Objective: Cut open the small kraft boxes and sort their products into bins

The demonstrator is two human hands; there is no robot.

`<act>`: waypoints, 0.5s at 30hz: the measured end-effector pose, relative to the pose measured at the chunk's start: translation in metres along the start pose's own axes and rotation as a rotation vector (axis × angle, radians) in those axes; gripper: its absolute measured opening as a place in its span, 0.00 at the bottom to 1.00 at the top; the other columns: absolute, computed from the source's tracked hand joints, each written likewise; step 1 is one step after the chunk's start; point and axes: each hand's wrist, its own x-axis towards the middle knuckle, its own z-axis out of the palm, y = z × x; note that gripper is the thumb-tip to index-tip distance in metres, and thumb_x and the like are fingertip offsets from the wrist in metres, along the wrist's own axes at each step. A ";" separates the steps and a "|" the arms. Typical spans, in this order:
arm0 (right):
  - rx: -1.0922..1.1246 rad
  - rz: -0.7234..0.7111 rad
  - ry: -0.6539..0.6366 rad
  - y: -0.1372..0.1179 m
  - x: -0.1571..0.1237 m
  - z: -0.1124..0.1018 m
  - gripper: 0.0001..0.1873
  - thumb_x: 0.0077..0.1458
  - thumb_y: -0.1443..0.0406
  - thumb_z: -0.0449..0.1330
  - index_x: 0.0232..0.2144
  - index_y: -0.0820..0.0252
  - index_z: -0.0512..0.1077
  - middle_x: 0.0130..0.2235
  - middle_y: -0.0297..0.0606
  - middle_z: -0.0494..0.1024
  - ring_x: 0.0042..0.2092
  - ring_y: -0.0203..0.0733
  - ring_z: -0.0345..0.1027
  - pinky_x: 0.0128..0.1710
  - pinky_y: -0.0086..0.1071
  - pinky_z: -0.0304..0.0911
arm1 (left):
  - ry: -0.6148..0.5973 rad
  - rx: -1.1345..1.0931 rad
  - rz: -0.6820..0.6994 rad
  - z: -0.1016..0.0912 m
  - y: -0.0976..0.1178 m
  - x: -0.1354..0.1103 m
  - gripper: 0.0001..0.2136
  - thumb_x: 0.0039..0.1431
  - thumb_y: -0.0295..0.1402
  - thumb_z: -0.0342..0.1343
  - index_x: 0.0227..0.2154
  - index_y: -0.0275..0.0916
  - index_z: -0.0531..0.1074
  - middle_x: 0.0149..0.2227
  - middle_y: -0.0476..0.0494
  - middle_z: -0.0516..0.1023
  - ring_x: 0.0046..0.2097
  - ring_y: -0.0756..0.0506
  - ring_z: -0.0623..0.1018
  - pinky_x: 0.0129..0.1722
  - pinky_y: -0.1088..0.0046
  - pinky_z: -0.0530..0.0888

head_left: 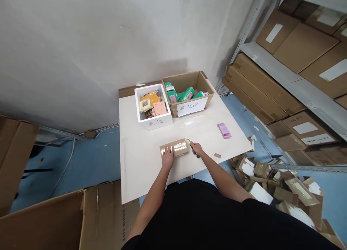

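- Resting the left hand [168,157] on a small, oblong brown cardboard box [181,147] with shiny clear tape along its top; with fingers spread across the taped face, toward its left half, not wrapped around it
- Gripping a slim yellow-and-black utility knife [190,144] in the right hand [196,148], with fingers closed around the handle and the tip angled up and away, just beside the right end of the small box; cannot tell whether touching it
- Lying flat toward the near side of a white tabletop [135,159], the small box, in front of the body and a black short-sleeved top [211,217]
- Farther back on the tabletop, a white foam box [166,123] with dark handwriting on its front, holding orange, pale yellow and pink flat booklets [159,108]
- Touching or nearly touching its right side, an open-topped brown cardboard carton [210,94] with a handwritten white paper label [191,107], holding green and pink packs [187,94]
- Near the table's right edge, a pink object [223,130], too blurred to identify; closer to the near edge, a small flat brown cardboard scrap [217,155]
- To the right, grey metal shelving [284,67] loaded with brown cartons, above a heap of opened brown cardboard boxes [288,195] on a blue floor [94,148]
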 end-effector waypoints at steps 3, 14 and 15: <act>-0.011 -0.031 -0.091 0.009 -0.006 -0.004 0.32 0.67 0.39 0.53 0.23 0.55 0.63 0.17 0.31 0.69 0.17 0.35 0.63 0.22 0.28 0.59 | -0.009 0.000 0.008 0.000 -0.002 0.001 0.31 0.71 0.41 0.53 0.74 0.42 0.57 0.77 0.32 0.51 0.77 0.31 0.52 0.71 0.50 0.60; -0.074 -0.084 -0.080 -0.001 -0.002 0.001 0.31 0.70 0.43 0.50 0.23 0.56 0.65 0.17 0.31 0.69 0.18 0.35 0.65 0.23 0.28 0.59 | -0.018 -0.031 -0.007 0.001 -0.006 0.009 0.31 0.71 0.45 0.53 0.74 0.45 0.57 0.77 0.33 0.52 0.76 0.31 0.53 0.70 0.50 0.61; -0.095 -0.089 -0.079 -0.002 -0.003 0.001 0.31 0.71 0.44 0.50 0.23 0.56 0.65 0.17 0.31 0.69 0.18 0.35 0.65 0.24 0.28 0.59 | -0.016 -0.033 -0.005 0.001 -0.007 0.009 0.31 0.71 0.45 0.53 0.73 0.45 0.57 0.77 0.32 0.53 0.76 0.31 0.53 0.70 0.50 0.61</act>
